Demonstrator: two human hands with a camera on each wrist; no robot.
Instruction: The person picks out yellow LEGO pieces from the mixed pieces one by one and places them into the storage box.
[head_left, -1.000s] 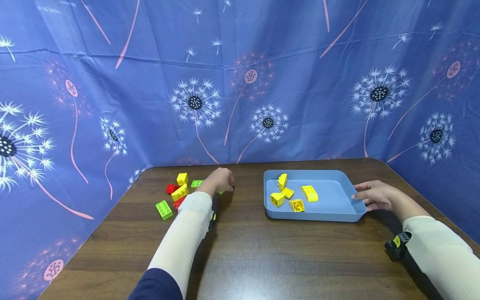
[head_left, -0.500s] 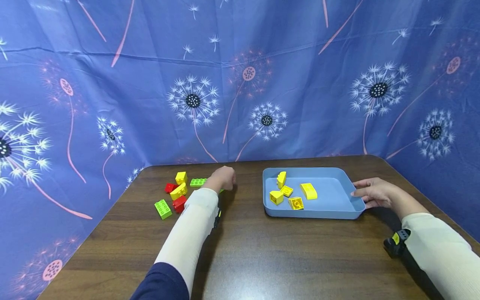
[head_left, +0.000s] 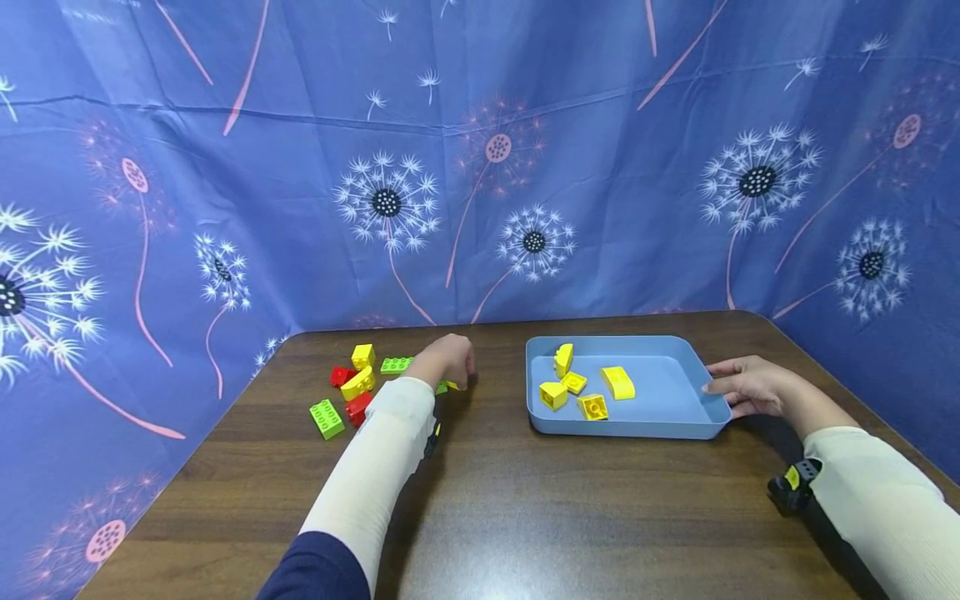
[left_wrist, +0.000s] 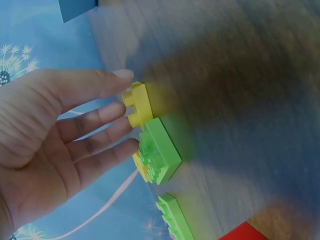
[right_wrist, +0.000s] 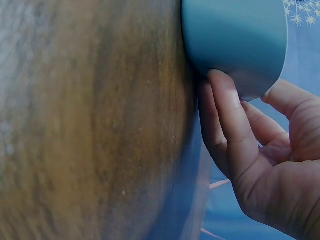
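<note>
At the right end of the loose bricks, my left hand [head_left: 448,360] reaches down to the table. In the left wrist view its thumb and fingertips are right at a studded yellow brick [left_wrist: 142,104], which sits on the table; the fingers are spread and only slightly bent. Beside it lies a green brick [left_wrist: 165,152], with another yellow piece [left_wrist: 141,169] partly hidden behind. My right hand [head_left: 753,389] holds the right end of a blue tray [head_left: 671,408], thumb at the rim and fingers against the outer wall. Several yellow bricks [head_left: 618,383] lie in the tray.
On the left of the wooden table [head_left: 495,500] lie a green brick [head_left: 327,418], two red bricks [head_left: 358,408], a curved yellow brick [head_left: 358,383], a yellow brick [head_left: 363,357] and another green brick [head_left: 396,365]. A blue dandelion-print cloth [head_left: 637,208] hangs behind.
The head view has shifted slightly. My left hand has moved a little to the right, and a bit of yellow now shows beneath it. The right hand stays at the tray.
</note>
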